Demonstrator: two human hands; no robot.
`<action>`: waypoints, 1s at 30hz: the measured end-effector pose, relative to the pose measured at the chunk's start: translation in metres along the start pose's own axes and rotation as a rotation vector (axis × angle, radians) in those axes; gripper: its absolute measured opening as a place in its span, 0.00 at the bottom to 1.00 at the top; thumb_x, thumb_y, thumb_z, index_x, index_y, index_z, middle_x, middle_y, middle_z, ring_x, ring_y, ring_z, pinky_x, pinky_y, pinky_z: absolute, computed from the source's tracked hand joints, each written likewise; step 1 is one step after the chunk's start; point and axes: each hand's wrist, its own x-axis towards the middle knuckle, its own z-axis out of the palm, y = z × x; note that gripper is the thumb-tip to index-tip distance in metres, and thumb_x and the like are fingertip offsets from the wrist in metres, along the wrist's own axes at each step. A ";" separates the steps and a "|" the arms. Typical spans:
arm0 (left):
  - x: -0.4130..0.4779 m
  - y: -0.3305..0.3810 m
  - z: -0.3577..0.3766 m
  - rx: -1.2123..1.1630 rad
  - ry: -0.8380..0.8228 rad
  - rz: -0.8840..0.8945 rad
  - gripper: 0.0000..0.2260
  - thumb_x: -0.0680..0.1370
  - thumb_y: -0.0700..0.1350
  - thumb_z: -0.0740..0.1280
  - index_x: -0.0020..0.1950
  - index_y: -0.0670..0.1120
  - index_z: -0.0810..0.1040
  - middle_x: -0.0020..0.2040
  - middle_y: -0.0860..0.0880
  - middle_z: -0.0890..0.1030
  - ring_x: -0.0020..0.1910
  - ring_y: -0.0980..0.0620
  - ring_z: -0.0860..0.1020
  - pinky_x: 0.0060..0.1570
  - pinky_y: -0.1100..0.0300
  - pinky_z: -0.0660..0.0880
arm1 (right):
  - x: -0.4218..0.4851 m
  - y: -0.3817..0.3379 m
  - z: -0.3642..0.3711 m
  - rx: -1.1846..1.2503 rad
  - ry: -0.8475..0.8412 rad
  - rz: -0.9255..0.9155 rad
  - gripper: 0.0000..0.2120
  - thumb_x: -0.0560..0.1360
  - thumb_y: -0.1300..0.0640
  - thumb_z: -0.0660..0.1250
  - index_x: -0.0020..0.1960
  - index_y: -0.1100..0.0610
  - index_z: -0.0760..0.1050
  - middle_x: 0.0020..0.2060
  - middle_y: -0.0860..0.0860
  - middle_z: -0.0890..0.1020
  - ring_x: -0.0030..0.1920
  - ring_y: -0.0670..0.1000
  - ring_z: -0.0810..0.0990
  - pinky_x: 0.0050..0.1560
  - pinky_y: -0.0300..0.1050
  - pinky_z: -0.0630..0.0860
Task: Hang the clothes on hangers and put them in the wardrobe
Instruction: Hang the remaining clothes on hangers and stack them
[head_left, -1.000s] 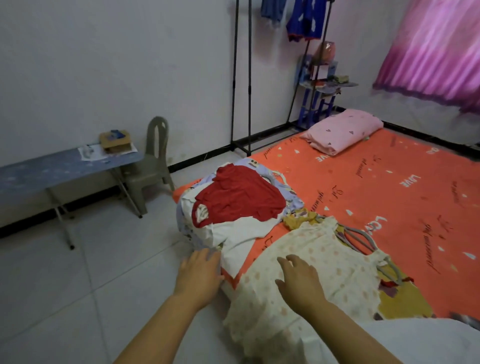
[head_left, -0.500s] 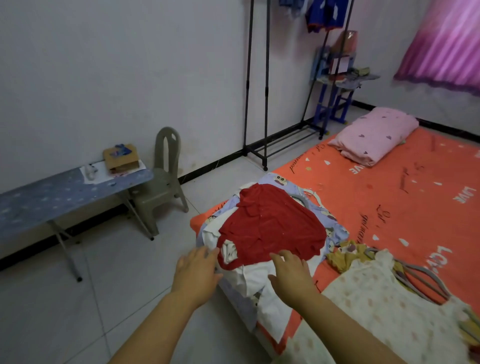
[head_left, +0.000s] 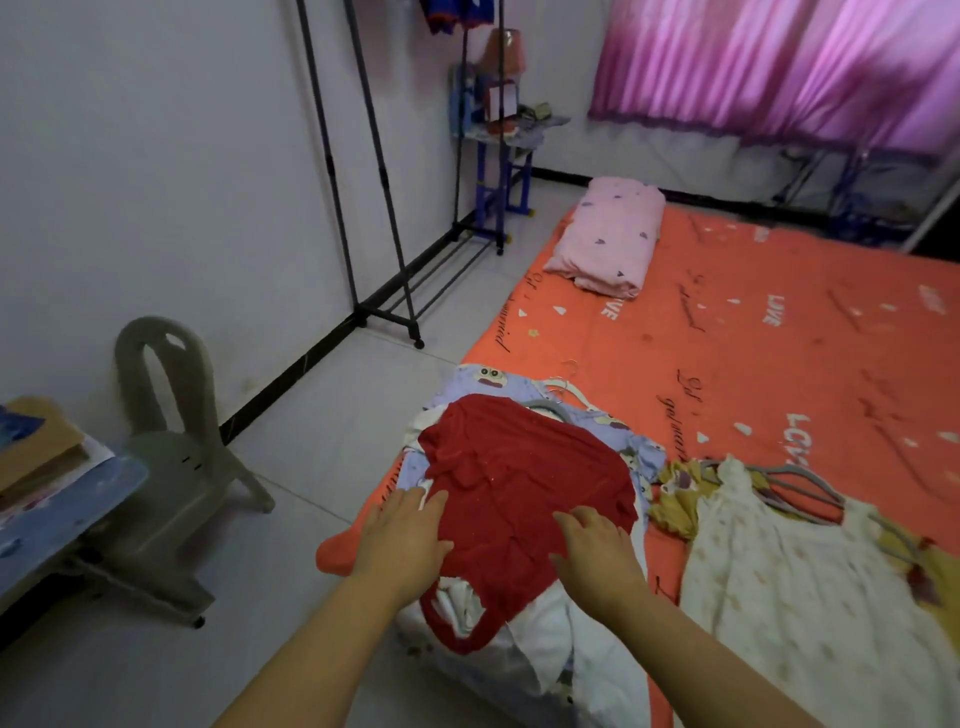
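Bed (head_left: 779, 364): orange printed sheet, low on tiled floor (head_left: 311, 415).
Far end: pink pillow (head_left: 608, 234), flat on sheet.
Near corner: clothes pile (head_left: 545, 649), red garment (head_left: 519, 483) on top.
Beside pile: cream dotted dress (head_left: 779, 582) over grey hangers (head_left: 795, 480) and yellow garment (head_left: 675, 480).

Your left hand (head_left: 402, 535) and right hand (head_left: 597, 553) lie on the clothes pile (head_left: 519, 467) at the near corner of the mattress (head_left: 779, 364). A dress (head_left: 779, 571) lies right of it, the pillow (head_left: 608, 239) behind, the chair (head_left: 171, 457) left.
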 end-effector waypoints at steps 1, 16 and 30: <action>0.012 -0.003 -0.003 -0.002 -0.014 0.026 0.28 0.79 0.56 0.59 0.76 0.52 0.54 0.74 0.48 0.59 0.72 0.47 0.59 0.70 0.51 0.56 | 0.005 0.000 0.000 0.008 0.001 0.028 0.25 0.79 0.48 0.59 0.74 0.52 0.59 0.70 0.52 0.65 0.68 0.54 0.65 0.68 0.51 0.63; 0.247 0.009 0.021 0.095 -0.167 0.212 0.27 0.79 0.56 0.59 0.75 0.53 0.55 0.73 0.50 0.61 0.72 0.50 0.60 0.70 0.53 0.58 | 0.209 0.062 0.019 0.084 -0.061 0.192 0.25 0.78 0.48 0.58 0.74 0.51 0.59 0.69 0.51 0.65 0.69 0.53 0.65 0.68 0.50 0.62; 0.415 0.025 0.121 -0.007 -0.323 0.181 0.26 0.79 0.56 0.58 0.75 0.52 0.56 0.74 0.49 0.62 0.72 0.50 0.59 0.72 0.52 0.57 | 0.427 0.145 0.082 0.078 -0.091 0.290 0.16 0.81 0.53 0.53 0.63 0.61 0.69 0.59 0.57 0.73 0.58 0.59 0.72 0.54 0.51 0.70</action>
